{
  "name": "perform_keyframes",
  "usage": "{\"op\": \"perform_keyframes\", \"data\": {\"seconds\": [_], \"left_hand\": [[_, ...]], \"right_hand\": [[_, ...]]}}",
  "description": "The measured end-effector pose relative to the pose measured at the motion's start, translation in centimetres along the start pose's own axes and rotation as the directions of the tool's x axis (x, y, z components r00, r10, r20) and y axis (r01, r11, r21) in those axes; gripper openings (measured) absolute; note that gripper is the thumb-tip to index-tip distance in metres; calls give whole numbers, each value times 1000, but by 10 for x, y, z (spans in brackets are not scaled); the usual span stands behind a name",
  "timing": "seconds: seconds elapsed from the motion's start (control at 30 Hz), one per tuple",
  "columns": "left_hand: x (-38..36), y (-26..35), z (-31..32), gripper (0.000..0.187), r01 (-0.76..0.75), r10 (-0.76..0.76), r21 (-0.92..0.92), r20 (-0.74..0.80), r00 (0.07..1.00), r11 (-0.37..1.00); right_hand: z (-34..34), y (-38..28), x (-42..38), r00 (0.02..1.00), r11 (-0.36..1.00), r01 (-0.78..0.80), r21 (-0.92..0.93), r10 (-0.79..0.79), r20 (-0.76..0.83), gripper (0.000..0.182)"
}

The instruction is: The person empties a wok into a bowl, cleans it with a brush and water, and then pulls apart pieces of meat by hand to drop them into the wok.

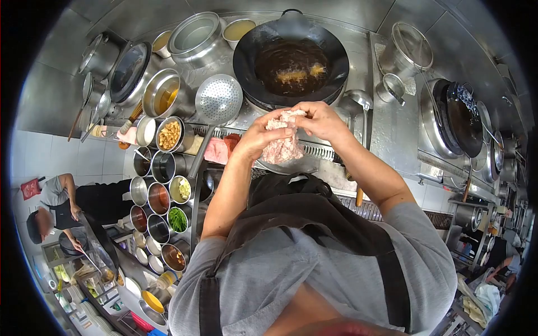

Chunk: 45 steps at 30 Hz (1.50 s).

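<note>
My left hand point(259, 139) is closed around a pale pink, lumpy clump of what looks like raw coated meat point(284, 150). The fingers of my right hand point(320, 121) pinch the top of the same clump. Beneath it lies a shallow metal dish point(291, 167), partly covered by the meat. Just beyond my hands, a large black wok point(246, 61) holds dark oil, with golden pieces point(292, 74) frying in it. A perforated metal skimmer point(219, 99) rests left of the wok, and a ladle point(359, 99) lies to its right.
Several metal pots of ingredients stand at left, among them chopped greens point(177, 219) and brown nuggets point(169, 135). A pink cloth-like block point(217, 150) sits beside my left wrist. A second wok point(465, 120) is at right. Another person point(95, 204) works at far left.
</note>
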<state>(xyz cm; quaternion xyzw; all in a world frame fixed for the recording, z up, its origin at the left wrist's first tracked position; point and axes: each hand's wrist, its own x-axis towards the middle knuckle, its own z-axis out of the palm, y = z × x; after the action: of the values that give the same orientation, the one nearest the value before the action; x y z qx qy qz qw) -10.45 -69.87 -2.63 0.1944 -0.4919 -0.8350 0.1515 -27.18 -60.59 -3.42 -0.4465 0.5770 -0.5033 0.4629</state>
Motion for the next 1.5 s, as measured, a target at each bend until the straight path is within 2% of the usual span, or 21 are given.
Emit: {"op": "perform_keyframes", "data": {"seconds": [0.03,0.1,0.23,0.3,0.33,0.4,0.47,0.53,0.6,0.63,0.7,0.87,0.93,0.97,1.13,1.17,1.23,1.33,1.43,1.47,1.5], "left_hand": [[3,-5,-4,32,12,-10,77,-34,999,997],[7,-12,-11,27,23,-13,151,-69,998,988],[12,-20,-16,15,2,45,286,-158,986,958],[12,-21,-17,13,-3,69,312,-199,978,950],[13,-20,-19,14,4,93,351,-260,961,936],[12,-20,-25,15,13,121,388,-319,940,922],[12,-26,-38,20,-74,82,37,-400,913,997],[8,-23,-48,23,-78,77,12,-388,918,997],[1,-18,-49,21,-105,23,-169,-427,904,980],[0,-16,-49,22,-114,20,-203,-417,909,973],[-3,-13,-48,24,-115,19,-220,-397,918,969],[-9,-16,-47,26,-105,14,-215,-388,922,971],[-12,-17,-45,25,-85,-33,-230,-464,885,969],[-13,-17,-46,25,-87,-32,-229,-468,883,969],[-18,-23,-57,25,-65,-103,-360,-430,897,931],[-18,-25,-61,25,-68,-102,-359,-435,894,931],[-19,-27,-64,27,-35,-126,-409,-360,924,912],[-24,-21,-58,29,-46,-110,-426,-334,936,904],[-25,-17,-52,29,-62,-83,-430,-311,947,901],[-25,-18,-52,29,-62,-86,-433,-314,945,899],[-25,-18,-53,29,-67,-86,-440,-319,944,896]], "right_hand": [[1,0,0,1000,1000,0,-3,0,4,18],[1,-2,0,995,960,87,-265,-97,-25,17],[-4,-4,-4,993,955,97,-279,-110,-34,16],[-6,-8,-11,997,978,-70,-198,72,3,15],[-6,-9,-15,997,977,-70,-200,72,4,15],[-7,-9,-23,997,997,-74,-11,74,-10,15],[-10,-5,-30,996,996,-58,73,62,-57,16],[-12,6,-33,993,987,-39,157,55,-103,18],[-13,16,-33,984,839,69,539,31,-174,20],[-10,17,-31,984,840,70,539,29,-174,20],[-3,20,-26,874,766,15,642,301,-380,20],[0,48,-20,923,752,43,658,223,-314,16],[2,33,-21,906,807,103,581,165,-390,16],[5,22,-20,874,783,123,610,205,-440,19],[-21,39,-11,867,861,85,501,185,-464,34],[-29,48,0,832,969,13,246,126,-540,41],[-37,42,19,814,948,-162,-272,-28,-581,49],[-45,64,56,877,903,-97,-419,-122,-464,40],[-55,75,81,932,823,-171,-542,-44,-360,29],[-56,79,83,933,822,-172,-542,-40,-357,29],[-56,76,84,921,888,-146,-436,-39,-387,25]]}}
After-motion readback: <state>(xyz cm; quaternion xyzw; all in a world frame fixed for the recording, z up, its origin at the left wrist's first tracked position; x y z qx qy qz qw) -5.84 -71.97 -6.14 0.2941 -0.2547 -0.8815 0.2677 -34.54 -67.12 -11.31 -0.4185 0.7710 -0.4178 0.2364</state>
